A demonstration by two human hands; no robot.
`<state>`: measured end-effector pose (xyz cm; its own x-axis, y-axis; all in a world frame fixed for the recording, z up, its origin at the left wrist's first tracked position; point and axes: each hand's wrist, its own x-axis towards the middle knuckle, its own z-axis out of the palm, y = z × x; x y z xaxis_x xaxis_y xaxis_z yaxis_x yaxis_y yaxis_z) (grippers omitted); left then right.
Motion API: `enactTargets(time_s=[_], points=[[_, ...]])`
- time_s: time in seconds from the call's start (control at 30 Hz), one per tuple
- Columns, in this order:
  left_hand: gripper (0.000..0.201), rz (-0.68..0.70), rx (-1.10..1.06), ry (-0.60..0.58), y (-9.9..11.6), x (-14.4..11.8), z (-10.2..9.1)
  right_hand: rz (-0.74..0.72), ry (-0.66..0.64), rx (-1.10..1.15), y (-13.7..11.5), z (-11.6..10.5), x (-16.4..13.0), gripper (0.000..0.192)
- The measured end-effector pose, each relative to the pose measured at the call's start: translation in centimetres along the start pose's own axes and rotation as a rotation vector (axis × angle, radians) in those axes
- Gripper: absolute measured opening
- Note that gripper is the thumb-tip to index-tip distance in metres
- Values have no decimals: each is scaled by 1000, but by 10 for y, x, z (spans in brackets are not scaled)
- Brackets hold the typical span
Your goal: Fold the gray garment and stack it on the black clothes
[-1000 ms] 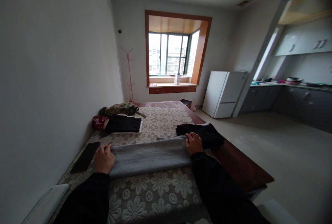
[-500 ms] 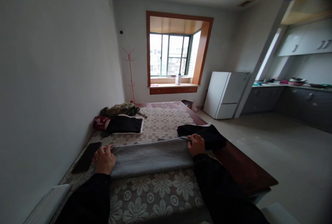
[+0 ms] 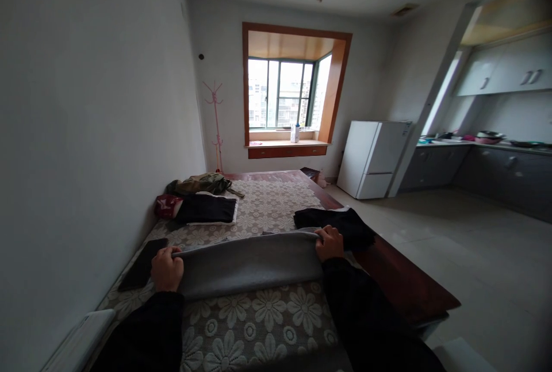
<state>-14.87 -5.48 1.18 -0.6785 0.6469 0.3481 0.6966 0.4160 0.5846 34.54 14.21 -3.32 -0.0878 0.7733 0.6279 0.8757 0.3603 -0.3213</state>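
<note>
Grey oblong folded cloth [image 3: 250, 268], six o'clock: we note left hand [image 3: 167, 268], eight o'clock, and right hand [image 3: 330, 242], five o'clock, each gripping its far edge. We judge edge-raising in hand; next move needs matched tension.

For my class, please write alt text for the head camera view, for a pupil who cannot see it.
A person's left hand and right hand grip a grey cloth at opposite ends, over a flowered tablecloth. A black cloth lies just beyond the right hand, with a window and white fridge farther back.
</note>
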Motion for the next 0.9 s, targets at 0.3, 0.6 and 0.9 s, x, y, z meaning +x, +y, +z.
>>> enactTargets(time_s=[0.3, 0.6, 0.9], points=[[16, -105, -285, 95, 13, -18, -43, 72, 58, 346, 0, -44, -5, 20], [9, 207, -360, 99, -19, -104, -135, -173, -119, 421, 25, -147, -77, 18], [21, 96, -404, -548, -43, -115, -147, -192, -542, 354, 19, -167, -84, 44]])
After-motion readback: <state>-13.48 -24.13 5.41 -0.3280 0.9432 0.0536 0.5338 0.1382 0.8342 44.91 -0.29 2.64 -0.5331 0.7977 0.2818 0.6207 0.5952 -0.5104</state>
